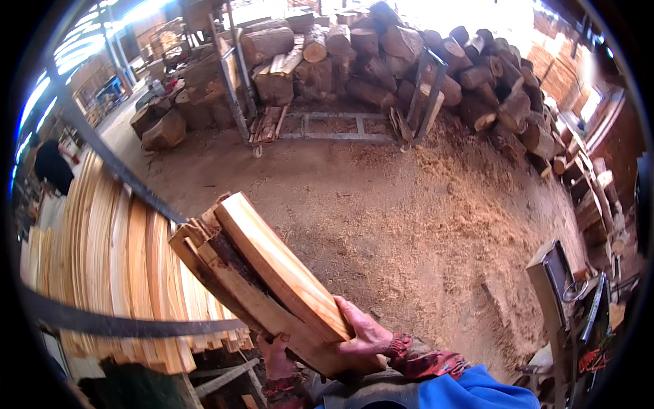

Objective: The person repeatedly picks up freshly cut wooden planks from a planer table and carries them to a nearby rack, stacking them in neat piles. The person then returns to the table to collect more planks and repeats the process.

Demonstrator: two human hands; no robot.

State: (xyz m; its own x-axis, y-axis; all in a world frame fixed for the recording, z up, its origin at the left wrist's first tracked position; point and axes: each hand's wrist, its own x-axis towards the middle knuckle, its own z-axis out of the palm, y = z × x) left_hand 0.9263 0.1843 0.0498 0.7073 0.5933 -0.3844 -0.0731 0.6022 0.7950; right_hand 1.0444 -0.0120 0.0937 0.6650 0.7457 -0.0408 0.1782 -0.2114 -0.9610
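Observation:
A bundle of rough-sawn wooden boards [286, 286], some edged with dark bark, slants up and to the left in front of my body. My right hand [368, 332] grips the near end from the right side, its thumb lying across the wood. On the lower left edge, my left hand [276, 358] is closed around the bundle, with most of its fingers hidden beneath. The topmost piece, a pale board [279, 262], has a smooth sawn face. Close by on the left is a large stack of pale sawn boards [116, 252].
Dark metal bars [136, 326] cross the board stack. Ahead stands a low metal frame cart [334, 136], with logs [409, 44] piled behind it. Sawdust [443, 225] covers the ground. Metal equipment [555, 286] stands at right. A person in dark clothes [53, 163] is far left.

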